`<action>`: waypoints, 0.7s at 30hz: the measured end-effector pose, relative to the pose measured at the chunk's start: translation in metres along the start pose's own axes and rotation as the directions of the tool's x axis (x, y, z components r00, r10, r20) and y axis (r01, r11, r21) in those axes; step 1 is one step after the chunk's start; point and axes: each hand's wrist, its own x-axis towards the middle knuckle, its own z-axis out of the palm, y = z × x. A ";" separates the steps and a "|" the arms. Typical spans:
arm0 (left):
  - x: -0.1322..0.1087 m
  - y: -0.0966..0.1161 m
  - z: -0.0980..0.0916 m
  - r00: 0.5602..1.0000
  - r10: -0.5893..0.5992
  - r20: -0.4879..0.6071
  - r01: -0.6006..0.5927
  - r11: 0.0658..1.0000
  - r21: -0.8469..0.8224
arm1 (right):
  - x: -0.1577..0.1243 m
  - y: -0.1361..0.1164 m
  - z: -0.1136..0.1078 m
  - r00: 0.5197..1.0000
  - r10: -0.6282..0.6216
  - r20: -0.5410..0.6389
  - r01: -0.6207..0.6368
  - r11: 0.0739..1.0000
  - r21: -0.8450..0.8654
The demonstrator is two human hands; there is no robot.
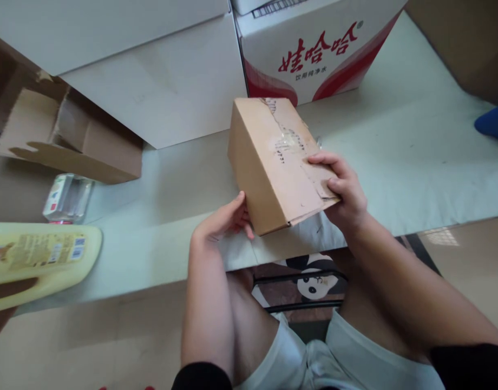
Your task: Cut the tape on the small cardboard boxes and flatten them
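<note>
your left hand (229,218) held the left side of the box (269,168), tilted near the front of the counter (415,168), its taped seam (287,138) seemingly closed. your right hand (347,188) gripped the right end; handling looked under way, release not yet done.

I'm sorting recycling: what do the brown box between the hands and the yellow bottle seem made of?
Brown box: likely matte cardboard, by the ragged surface tear. Yellow bottle: probably smooth, faintly glossy plastic, by its rounded, moulded-looking body.
</note>
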 end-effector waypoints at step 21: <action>0.022 -0.005 -0.021 0.191 0.857 -0.479 -0.823 0.406 0.398 | -0.010 -0.010 0.020 0.932 0.080 0.352 -0.087 0.996 0.003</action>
